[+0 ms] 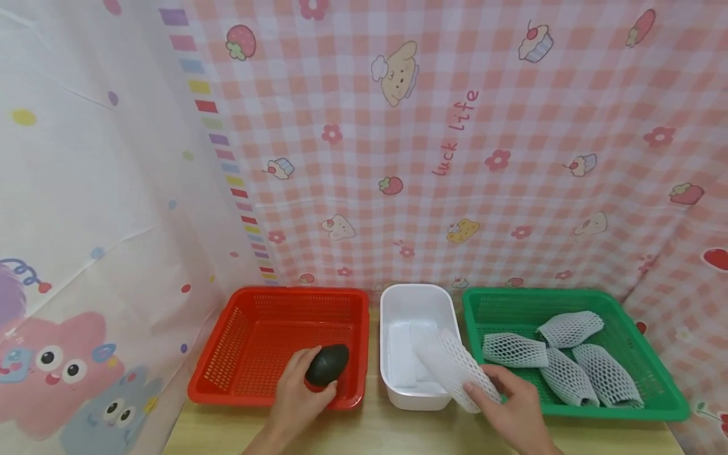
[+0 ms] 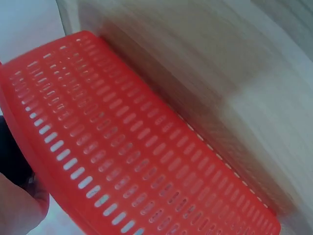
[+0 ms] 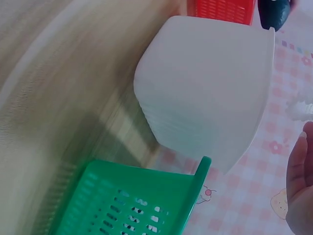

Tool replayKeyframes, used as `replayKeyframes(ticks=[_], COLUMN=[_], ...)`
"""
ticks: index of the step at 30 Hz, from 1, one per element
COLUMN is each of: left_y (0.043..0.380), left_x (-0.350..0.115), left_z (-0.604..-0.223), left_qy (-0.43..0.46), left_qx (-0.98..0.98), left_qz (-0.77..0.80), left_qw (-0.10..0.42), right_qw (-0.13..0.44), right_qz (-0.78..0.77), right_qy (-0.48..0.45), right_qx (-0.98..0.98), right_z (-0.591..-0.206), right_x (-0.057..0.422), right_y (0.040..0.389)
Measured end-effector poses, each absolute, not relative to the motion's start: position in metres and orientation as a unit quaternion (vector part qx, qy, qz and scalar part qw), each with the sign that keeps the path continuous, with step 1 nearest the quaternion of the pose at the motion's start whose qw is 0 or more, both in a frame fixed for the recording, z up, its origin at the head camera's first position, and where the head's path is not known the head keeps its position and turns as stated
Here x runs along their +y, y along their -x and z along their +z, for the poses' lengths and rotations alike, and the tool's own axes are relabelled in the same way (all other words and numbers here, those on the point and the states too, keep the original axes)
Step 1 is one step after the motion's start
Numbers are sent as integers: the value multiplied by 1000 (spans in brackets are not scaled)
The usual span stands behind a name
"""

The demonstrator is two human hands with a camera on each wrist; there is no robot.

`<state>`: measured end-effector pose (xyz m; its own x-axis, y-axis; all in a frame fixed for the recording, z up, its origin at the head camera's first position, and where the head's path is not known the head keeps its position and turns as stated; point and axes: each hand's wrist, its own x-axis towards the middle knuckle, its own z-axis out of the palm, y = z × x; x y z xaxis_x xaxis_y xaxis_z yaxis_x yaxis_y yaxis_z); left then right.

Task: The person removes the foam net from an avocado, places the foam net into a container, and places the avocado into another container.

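Note:
A dark green avocado [image 1: 328, 365] is gripped by my left hand [image 1: 297, 392] above the front right part of the red basket [image 1: 279, 400]. In the left wrist view only part of that hand [image 2: 17, 208] shows, at the left edge. My right hand [image 1: 512, 404] pinches a white foam net sleeve [image 1: 455, 366] between thumb and fingers, and the sleeve slants over the front right rim of the white tub [image 1: 418, 402]. More white foam netting [image 1: 401, 354] lies inside the tub. At the right edge of the right wrist view, the hand [image 3: 301, 181] is partly cut off.
On the right stands a green basket [image 1: 614, 414] with several netted bundles [image 1: 570, 328] inside. All three containers stand in a row on a wooden table [image 1: 372, 436]. Behind them hangs a pink checked cloth [image 1: 364, 145], with a white printed cloth [image 1: 102, 189] at the left.

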<state>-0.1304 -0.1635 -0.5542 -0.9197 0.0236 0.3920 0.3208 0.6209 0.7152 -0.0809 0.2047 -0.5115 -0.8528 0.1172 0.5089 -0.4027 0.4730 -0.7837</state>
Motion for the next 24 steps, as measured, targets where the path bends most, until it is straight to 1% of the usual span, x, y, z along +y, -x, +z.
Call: replayKeyframes(ticks=[4,11,24], left_y=[137,145,157], left_x=[-166,-168,-170], left_z=[-552,-553,-556], left_qy=[80,68,49], left_qx=[-894,-906,-917], left_qz=[-416,-403,-391], left_qw=[144,107,70], right_qw=[244,234,182], right_qz=[521,516,529], right_qy=[-63,-34,15], right_qx=[-816,-823,-829], right_z=[-510,-506,-507], right_x=[201,194,175], right_y=[87,98,122])
